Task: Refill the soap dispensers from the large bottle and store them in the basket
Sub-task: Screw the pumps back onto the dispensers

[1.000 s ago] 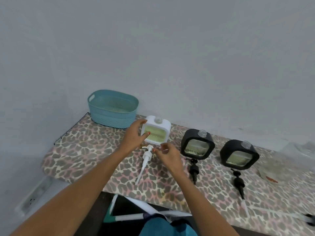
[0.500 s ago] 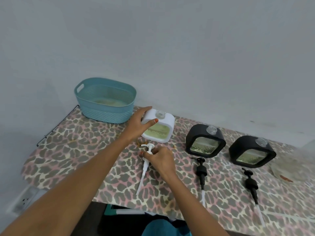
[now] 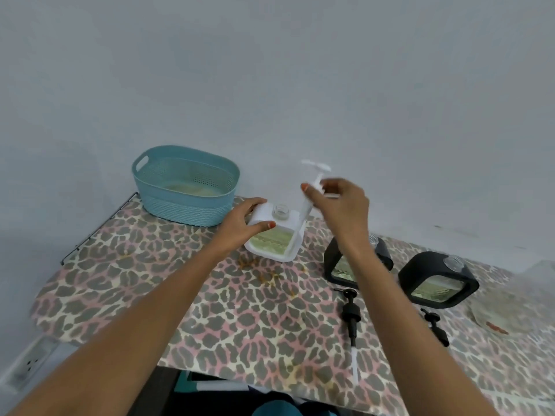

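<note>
white pump (image 3: pixel 305 207) in right hand (image 3: pixel 342 205), over white dispenser (image 3: pixel 277 244) in left hand (image 3: pixel 240 225)

Free passage is offered over the bare tabletop (image 3: pixel 135 280) in front of the basket (image 3: pixel 180 211), whereas the right side is obstructed by the black dispensers (image 3: pixel 426 264) and the black pumps (image 3: pixel 350 310) laid before them.

Domestic room, leopard-print ironing board (image 3: pixel 240 325) against plain wall (image 3: pixel 270 85), teal plastic basket (image 3: pixel 186 202), power socket (image 3: pixel 30 360) low left
</note>
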